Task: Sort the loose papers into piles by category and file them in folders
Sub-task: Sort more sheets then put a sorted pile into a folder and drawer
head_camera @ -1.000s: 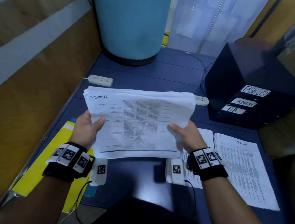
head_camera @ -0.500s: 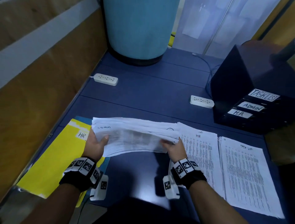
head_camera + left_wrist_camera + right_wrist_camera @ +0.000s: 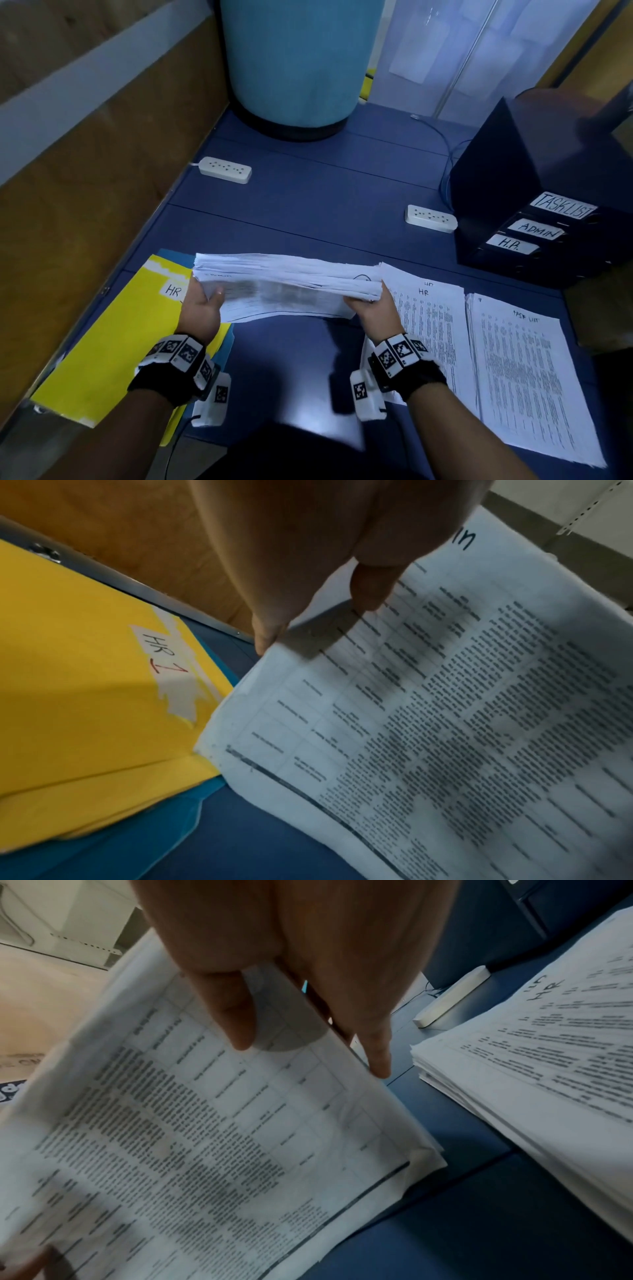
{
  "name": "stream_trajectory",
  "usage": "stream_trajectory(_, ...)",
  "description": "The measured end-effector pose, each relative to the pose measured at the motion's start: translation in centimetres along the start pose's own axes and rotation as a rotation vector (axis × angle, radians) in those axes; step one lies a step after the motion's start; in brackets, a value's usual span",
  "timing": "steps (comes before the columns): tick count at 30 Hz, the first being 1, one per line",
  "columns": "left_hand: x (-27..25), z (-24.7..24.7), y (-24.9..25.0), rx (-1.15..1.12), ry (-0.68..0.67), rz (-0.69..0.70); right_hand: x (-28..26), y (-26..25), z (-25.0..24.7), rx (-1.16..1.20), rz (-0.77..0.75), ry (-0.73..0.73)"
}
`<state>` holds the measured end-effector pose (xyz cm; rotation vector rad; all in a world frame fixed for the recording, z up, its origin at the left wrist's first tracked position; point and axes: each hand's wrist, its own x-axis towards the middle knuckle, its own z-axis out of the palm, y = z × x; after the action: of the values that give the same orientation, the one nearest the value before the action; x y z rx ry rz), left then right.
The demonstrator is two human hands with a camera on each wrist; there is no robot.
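Lowered since a second ago, when it was held up facing the camera, the thick stack of white printed papers (image 3: 287, 286) now lies nearly flat, low over the dark blue table (image 3: 308, 205) at the centre of the head view. The left hand (image 3: 202, 306) grasps its left edge, thumb on top and fingers beneath; the right hand (image 3: 371, 310) grasps the right edge the same way. At lower left of the frame lies a yellow paper folder labelled HR (image 3: 113, 342), over a teal folder. To the right of the stack lie a white paper pile headed HR (image 3: 431, 329) and a white paper pile headed TASK LIST (image 3: 527, 387). At the right edge stands a dark blue drawer box (image 3: 534, 192) with labels TASKLIST, ADMIN and H.R.; the drawers are shut, so what they hold cannot be seen.

From the left wrist, the thumb (image 3: 371, 588) presses on the top sheet of the stack (image 3: 445, 723) and a fingertip shows at its edge; the yellow folder (image 3: 85, 696) fills the left of the frame.

From the right wrist, the thumb (image 3: 232, 1015) lies on the top sheet (image 3: 205, 1123), fingers reaching past the edge beneath it; the HR pile (image 3: 548, 1042) is at the right of the frame.
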<state>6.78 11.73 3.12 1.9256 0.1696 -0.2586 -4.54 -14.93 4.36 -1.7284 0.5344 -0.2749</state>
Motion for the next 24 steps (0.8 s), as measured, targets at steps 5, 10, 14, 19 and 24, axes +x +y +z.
stream_trajectory(5, -0.6, -0.3, 4.2, 0.069, 0.112, 0.214, -0.1, -2.5, -1.7, -0.022, 0.038, 0.029)
stream_trajectory(10, -1.5, 0.0, 10.1, 0.204, 0.066, 0.532, -0.6, -7.6, -2.1, -0.562, -0.203, -0.010)
stream_trajectory(14, -2.6, 1.7, 14.1, 0.276, -0.026, 0.803, -0.9, -10.8, 0.6, -0.585, -0.238, -0.140)
stream_trajectory(19, -1.6, 0.3, 13.0, 0.106, 0.112, 0.750, -0.9, -10.4, -1.0, -0.136, -0.076, -0.066)
stream_trajectory(24, -2.0, -1.2, 10.4, -0.360, -0.380, 0.252, -1.1, -10.0, -3.0, 0.223, -0.008, -0.114)
